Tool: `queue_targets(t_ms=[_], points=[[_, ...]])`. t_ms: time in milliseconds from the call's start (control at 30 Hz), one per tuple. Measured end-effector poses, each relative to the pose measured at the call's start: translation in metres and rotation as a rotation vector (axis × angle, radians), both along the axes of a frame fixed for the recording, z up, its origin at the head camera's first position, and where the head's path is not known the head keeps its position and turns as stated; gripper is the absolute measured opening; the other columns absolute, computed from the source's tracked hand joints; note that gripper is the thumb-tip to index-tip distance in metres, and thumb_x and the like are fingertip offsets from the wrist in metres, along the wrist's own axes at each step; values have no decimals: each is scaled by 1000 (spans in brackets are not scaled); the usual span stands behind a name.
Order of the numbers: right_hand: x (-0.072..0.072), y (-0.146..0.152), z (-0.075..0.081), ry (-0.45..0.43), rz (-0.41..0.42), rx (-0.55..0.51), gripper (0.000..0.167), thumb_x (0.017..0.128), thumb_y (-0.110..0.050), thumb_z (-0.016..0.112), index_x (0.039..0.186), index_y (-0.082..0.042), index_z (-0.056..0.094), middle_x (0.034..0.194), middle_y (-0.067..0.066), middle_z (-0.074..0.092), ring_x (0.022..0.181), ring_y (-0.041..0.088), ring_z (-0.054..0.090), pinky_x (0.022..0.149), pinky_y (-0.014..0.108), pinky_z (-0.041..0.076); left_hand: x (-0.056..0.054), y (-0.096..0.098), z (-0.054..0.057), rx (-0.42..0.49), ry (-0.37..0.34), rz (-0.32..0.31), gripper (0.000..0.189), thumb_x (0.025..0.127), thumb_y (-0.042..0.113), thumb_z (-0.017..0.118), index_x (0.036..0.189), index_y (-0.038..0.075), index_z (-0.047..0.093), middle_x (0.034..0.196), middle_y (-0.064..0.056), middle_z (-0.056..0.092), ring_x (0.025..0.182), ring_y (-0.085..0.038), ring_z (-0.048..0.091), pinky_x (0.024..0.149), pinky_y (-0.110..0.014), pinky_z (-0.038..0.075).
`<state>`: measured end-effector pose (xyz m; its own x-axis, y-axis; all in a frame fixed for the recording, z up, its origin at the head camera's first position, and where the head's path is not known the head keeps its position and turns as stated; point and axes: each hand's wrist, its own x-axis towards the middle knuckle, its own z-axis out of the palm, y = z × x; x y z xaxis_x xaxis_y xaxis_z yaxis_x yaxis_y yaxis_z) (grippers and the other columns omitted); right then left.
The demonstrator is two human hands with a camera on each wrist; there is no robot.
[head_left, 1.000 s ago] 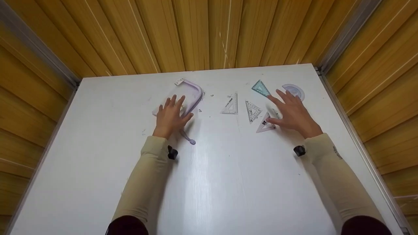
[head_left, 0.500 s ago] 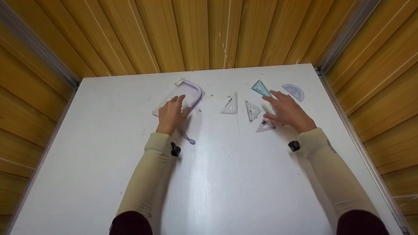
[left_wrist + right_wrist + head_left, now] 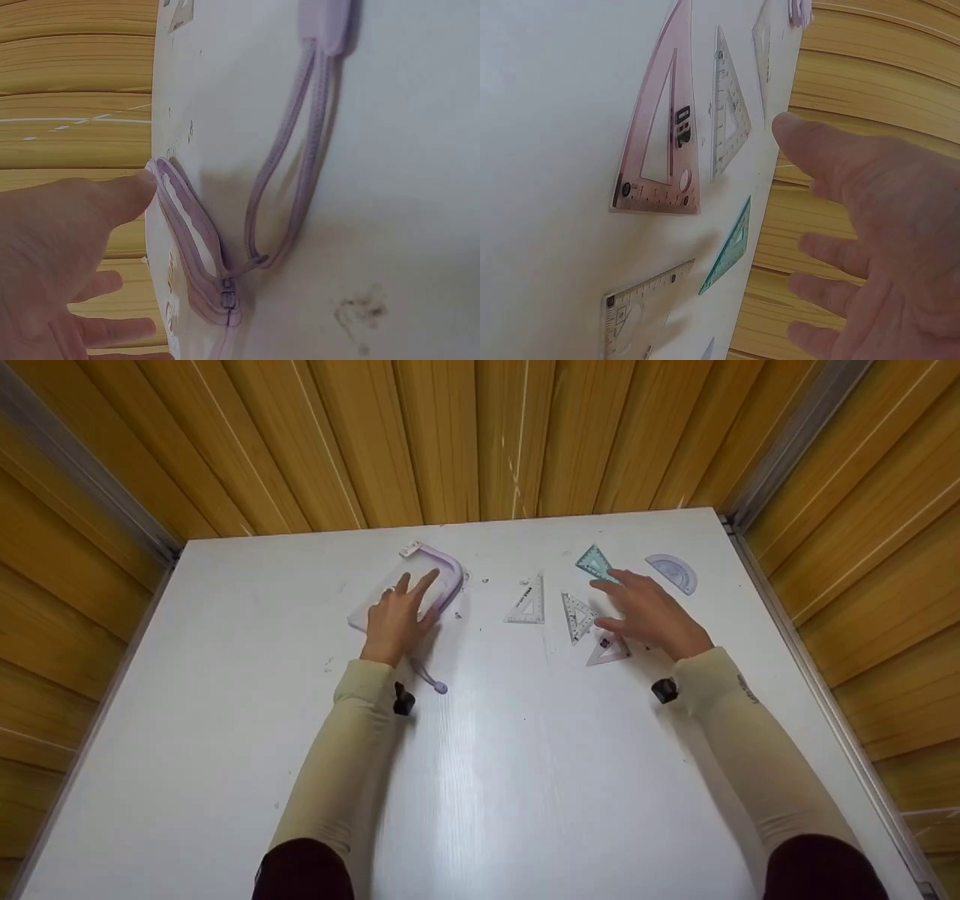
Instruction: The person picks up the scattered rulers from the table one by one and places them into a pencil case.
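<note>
My left hand reaches over a clear pouch with a lilac zip edge. In the left wrist view its thumb overlaps the far end of the pouch's parted zip, the other fingers spread out. My right hand hovers with loosely bent fingers over a group of set squares, nothing held. Nearest its fingers lie a green set square, a clear one and a pink one. A further clear set square with a round cutout shows in the right wrist view, hidden under the hand from above.
Left of the group lies another clear set square. A pale purple protractor rests at the right. The pouch's lilac strap trails toward me. Wood-look panels wall the white table at the back and sides.
My right hand has moved left, from beside the protractor to over the set squares. The left hand has shifted slightly and its fingers have bent and re-spread. The pouch stays in place.
</note>
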<state>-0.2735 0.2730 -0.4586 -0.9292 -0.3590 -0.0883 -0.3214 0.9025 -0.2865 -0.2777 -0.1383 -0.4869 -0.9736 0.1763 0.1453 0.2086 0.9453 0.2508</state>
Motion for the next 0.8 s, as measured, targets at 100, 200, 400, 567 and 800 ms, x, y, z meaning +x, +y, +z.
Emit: queue_targets(t_ms=[100, 200, 400, 567, 800], points=[[-1, -4, 2, -10, -4, -13, 73, 93, -33, 78, 157, -22, 45, 166, 14, 31, 151, 41, 27, 119, 59, 25, -1, 1, 2, 3, -83, -13, 66, 101, 34, 66, 159, 36, 37, 164, -21, 32, 136, -54, 44, 90, -68, 50], [-3, -6, 3, -18, -4, -18, 72, 93, -33, 77, 156, -22, 45, 166, 13, 30, 151, 41, 27, 119, 59, 25, -1, 2, 3, -4, -156, -19, 66, 101, 34, 66, 160, 38, 36, 168, -18, 22, 144, -57, 30, 99, -75, 39], [-6, -10, 4, -57, -12, -9, 72, 94, -34, 76, 157, -24, 43, 167, 12, 28, 152, 40, 25, 119, 59, 25, -2, 3, 2, -35, -202, -31, 64, 102, 36, 63, 160, 38, 35, 170, -18, 17, 146, -59, 21, 105, -81, 25], [-10, -15, 5, -88, -26, -14, 72, 95, -36, 75, 158, -26, 42, 168, 9, 26, 154, 37, 22, 120, 59, 23, -3, 4, 1, -57, -179, -32, 63, 102, 35, 64, 159, 37, 37, 166, -19, 27, 144, -55, 32, 105, -75, 32], [-20, -28, 8, -65, 36, 12, 74, 95, -29, 75, 159, -24, 39, 167, 13, 29, 152, 39, 24, 119, 60, 23, -2, 11, 1, -82, -171, 10, 60, 102, 35, 64, 158, 32, 41, 158, -20, 41, 138, -49, 43, 99, -67, 45]])
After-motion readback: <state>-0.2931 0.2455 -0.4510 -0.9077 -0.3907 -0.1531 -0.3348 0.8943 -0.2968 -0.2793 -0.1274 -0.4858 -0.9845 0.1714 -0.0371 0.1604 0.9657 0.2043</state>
